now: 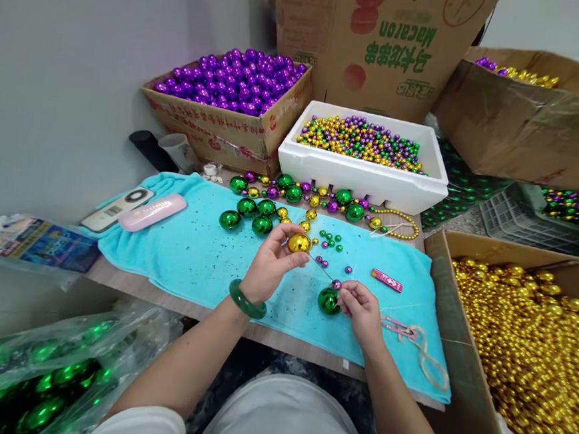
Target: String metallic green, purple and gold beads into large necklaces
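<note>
My left hand (272,264), a green bangle (247,300) on its wrist, grips a large shiny gold bead (299,243) between thumb and fingers. A thin needle or wire (321,269) runs from near that bead down to a small purple bead (336,284). My right hand (362,311) pinches at the small purple bead, just above a large green bead (329,302). Loose small green beads (330,236) and small purple beads (348,270) lie on the turquoise towel (190,263). Several large green beads (230,220) sit left of my hands.
A strung bead garland (294,192) stretches along the towel's back edge. Behind stand a box of purple balls (271,132) and a white foam box (363,176) of mixed beads. Pink thread snips (401,327) and a small pink packet (387,280) lie right; a carton (468,365) holds gold beads.
</note>
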Demonstrator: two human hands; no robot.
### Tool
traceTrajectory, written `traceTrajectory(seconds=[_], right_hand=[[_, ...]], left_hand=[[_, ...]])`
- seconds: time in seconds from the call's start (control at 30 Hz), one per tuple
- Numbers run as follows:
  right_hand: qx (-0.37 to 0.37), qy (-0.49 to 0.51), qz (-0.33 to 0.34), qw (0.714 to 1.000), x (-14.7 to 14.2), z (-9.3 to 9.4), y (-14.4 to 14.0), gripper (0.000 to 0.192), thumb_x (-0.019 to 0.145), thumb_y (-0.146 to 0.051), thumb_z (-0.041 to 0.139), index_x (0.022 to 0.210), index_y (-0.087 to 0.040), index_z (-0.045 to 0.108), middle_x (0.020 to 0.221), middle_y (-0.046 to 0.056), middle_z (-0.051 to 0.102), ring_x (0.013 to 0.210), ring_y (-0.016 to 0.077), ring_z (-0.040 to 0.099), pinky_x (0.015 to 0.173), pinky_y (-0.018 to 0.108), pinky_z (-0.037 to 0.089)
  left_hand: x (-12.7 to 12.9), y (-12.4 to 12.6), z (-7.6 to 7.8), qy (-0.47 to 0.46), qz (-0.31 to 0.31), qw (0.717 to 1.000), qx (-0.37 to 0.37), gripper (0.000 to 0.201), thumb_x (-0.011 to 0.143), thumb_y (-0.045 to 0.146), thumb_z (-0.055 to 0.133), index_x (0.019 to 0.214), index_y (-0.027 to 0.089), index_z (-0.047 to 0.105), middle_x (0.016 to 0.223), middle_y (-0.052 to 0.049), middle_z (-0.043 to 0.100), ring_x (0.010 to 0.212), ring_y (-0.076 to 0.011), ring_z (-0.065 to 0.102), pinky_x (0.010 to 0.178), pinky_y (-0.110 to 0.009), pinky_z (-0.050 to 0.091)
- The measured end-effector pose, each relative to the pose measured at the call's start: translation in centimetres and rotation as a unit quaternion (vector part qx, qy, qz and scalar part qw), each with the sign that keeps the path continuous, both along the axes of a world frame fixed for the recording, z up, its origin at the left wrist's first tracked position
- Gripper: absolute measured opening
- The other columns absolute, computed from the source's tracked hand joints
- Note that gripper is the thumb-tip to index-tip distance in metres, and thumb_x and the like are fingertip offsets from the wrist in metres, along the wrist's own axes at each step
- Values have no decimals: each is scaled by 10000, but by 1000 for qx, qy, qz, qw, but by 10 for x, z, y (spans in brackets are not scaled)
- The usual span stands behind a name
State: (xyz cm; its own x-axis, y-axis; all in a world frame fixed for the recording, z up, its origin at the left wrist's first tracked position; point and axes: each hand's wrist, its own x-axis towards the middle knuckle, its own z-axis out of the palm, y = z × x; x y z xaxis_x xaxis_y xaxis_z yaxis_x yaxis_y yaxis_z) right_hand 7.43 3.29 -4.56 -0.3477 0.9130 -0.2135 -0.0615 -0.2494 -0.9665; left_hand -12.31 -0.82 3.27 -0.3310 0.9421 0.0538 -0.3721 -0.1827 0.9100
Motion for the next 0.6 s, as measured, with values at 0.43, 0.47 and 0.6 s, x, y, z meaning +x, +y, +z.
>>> traceTrajectory(seconds=[0.43, 0.47, 0.6], right_hand=[[33, -28, 11, 999, 6, 5, 4, 251, 686, -412, 697, 730, -177, 619, 525, -19, 548, 451, 87, 422, 421, 214, 317], [31, -28, 16, 999, 6, 5, 4, 254, 689, -415, 695, 730, -177, 618, 527, -18, 549, 450, 87, 421, 419, 214, 315], [29, -32, 26, 999, 5, 4, 2, 268, 694, -434, 690, 736, -179, 618, 530, -16, 546, 450, 92, 424, 421, 218, 323]], left_hand=[[-1, -4, 4, -27, -6, 1000, -14, 345, 657, 244, 787, 967, 218, 638, 957, -17, 602, 803, -122, 583, 682, -244, 512], [-1, -4, 4, -39, -15, 999, -20, 339, 673, 264, 777, 979, 218, 638, 954, -20, 603, 800, -125, 588, 681, -251, 514], [-1, -4, 2, -71, -39, 996, -39, 339, 704, 305, 755, 1005, 216, 630, 939, -22, 612, 776, -139, 628, 674, -271, 517]])
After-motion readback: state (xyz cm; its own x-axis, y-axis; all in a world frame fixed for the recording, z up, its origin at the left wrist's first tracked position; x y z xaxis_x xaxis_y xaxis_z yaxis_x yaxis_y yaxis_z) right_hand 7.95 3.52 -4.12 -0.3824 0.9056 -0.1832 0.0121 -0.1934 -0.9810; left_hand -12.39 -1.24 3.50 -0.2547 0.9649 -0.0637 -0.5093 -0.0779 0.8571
